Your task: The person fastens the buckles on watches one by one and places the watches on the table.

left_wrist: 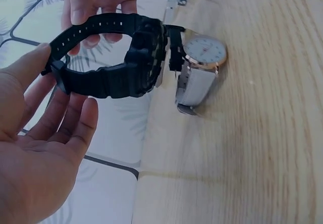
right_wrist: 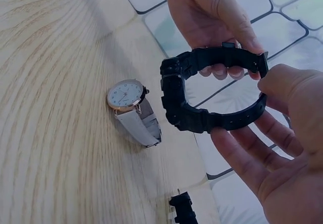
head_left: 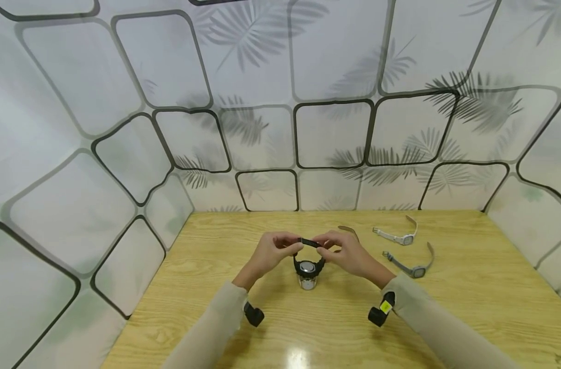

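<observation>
A black wristwatch with a chunky case hangs case-down between both hands, its strap looped into a ring. My left hand pinches the buckle end of the strap between thumb and fingers. Opposite it, my right hand pinches the holed part of the strap, near where the two ends meet. In the right wrist view the strap ends overlap by the right thumb; whether the buckle is fastened I cannot tell. On the table near the black watch stands a rose-gold watch with a pale strap, closed into a loop.
On the wooden table, a white watch and a grey-blue watch lie unfastened to the right. Behind my right hand a dark strap shows, the rest hidden. A patterned cloth wall borders the table's back.
</observation>
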A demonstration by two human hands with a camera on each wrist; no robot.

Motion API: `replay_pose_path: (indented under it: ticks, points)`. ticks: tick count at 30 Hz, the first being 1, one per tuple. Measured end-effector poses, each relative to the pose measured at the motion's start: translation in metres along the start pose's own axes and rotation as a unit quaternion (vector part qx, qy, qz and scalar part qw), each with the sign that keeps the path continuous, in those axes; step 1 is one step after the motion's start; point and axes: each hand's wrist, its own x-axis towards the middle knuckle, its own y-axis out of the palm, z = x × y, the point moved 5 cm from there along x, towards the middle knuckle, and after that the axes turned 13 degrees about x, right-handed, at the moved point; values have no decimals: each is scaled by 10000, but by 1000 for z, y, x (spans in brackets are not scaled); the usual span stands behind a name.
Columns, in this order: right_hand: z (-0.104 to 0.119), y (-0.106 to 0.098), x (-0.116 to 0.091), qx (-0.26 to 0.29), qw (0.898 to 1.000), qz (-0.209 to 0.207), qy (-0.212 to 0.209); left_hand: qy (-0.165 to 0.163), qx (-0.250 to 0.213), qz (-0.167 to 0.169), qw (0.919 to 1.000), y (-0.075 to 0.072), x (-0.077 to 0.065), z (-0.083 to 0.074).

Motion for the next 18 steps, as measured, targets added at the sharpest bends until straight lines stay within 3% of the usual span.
replay_pose_path:
  ticks: [7,18]
  points:
    - [3,-2,1,440,9989,-106,144,-34,-289,-117,9995,-3,-1,-3]
    - [1,0,-2,123,9999,-42,-70,-229,-168,172,9994,-2,-1,-2]
